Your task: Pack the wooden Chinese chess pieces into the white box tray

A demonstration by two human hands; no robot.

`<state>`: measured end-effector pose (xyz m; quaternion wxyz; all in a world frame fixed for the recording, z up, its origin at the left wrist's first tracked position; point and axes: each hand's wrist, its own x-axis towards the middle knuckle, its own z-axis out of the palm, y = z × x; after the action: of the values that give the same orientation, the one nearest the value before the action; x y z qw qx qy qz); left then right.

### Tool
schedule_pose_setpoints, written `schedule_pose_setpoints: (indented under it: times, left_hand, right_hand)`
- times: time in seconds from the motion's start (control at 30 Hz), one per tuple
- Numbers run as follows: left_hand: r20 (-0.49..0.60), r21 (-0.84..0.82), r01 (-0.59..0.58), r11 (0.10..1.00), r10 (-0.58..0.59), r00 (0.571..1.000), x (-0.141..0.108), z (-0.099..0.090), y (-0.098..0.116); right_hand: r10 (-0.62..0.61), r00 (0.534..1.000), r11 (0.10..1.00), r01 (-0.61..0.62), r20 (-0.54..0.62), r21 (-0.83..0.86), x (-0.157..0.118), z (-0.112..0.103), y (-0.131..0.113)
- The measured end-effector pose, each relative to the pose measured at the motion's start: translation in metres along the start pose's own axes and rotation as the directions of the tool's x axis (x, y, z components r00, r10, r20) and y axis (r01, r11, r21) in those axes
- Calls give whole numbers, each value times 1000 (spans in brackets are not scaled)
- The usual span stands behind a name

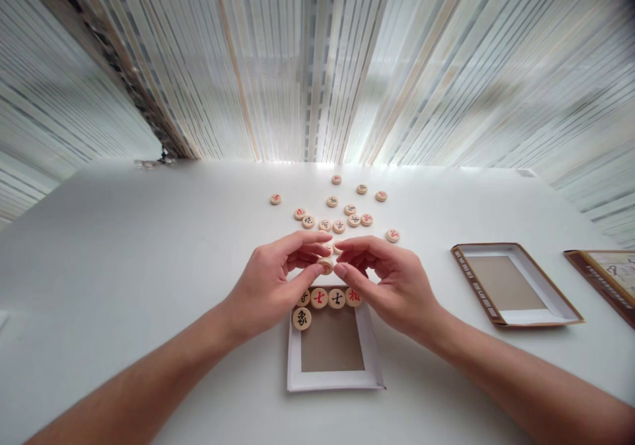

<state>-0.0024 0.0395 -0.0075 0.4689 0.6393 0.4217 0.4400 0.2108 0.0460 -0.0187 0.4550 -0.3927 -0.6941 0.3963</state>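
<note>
Above the far edge of an open box tray [374,365], my left hand [278,280] and my right hand [384,280] face each other. A round wooden piece [325,266] is at my left thumb tip, between the hands; my left fingers curve around it. My right hand has its thumb and fingers apart, with nothing between them. In the tray, a row of pieces includes a red-marked one [319,298], a black-marked one [337,299] and another red-marked one [354,297]. Below the row's left end lies a black-marked piece [301,319].
Several round pieces [338,227] lie scattered on the white table [149,266] beyond my hands. An open box part [473,289] lies to the right, with a printed lid [602,286] at the right edge. Striped curtains [278,68] hang behind the table.
</note>
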Motion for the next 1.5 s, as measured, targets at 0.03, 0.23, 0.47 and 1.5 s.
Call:
schedule_pose_setpoints:
  times: [0.03, 0.23, 0.47, 1.5]
  left_hand:
    - [13, -12, 13, 1000, -12, 1000, -1, 1, 3]
    - [-6, -149, 32, 988, -33, 999, -3, 4, 22]
    - [31, -345, 115, 931, -111, 993, -22, 14, 32]
    - [-68, -159, 65, 985, -77, 995, -40, 24, 31]
  right_hand:
    - [7, 1000, 1000, -7, 8, 20, -2, 1, -2]
    - [124, 992, 968, -119, -10, 221, -8, 2, -18]
    - [454, 886, 692, -420, 99, 587, -21, 3, -38]
    - [459, 877, 678, -448, 139, 583, -40, 8, -45]
